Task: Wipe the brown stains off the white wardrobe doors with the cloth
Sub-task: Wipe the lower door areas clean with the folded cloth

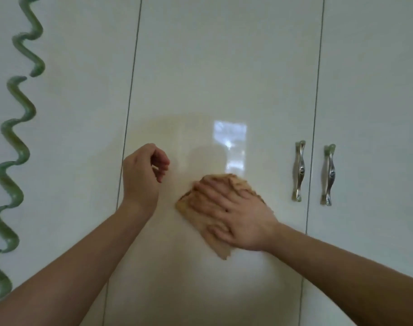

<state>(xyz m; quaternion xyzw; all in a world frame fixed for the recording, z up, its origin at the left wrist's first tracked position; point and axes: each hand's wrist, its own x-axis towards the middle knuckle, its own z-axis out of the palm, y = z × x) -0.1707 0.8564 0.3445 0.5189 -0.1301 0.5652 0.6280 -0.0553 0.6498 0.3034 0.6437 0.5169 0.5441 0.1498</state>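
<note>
My right hand (233,215) lies with fingers spread flat on the cloth (220,249), pressing it to the middle door (224,67) (left of the handles (300,171)). My left hand (142,172) hovers half-curled, empty, beside a faint brown smear (177,128).

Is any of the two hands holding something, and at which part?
The right hand presses the brown-stained cloth flat against the glossy white wardrobe door, palm over its middle, not gripping it. The left hand holds nothing.

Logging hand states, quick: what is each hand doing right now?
Left hand: loosely curled, holding nothing, off the door.
Right hand: open flat, pressing the brown-stained cloth against the middle wardrobe door.
</note>
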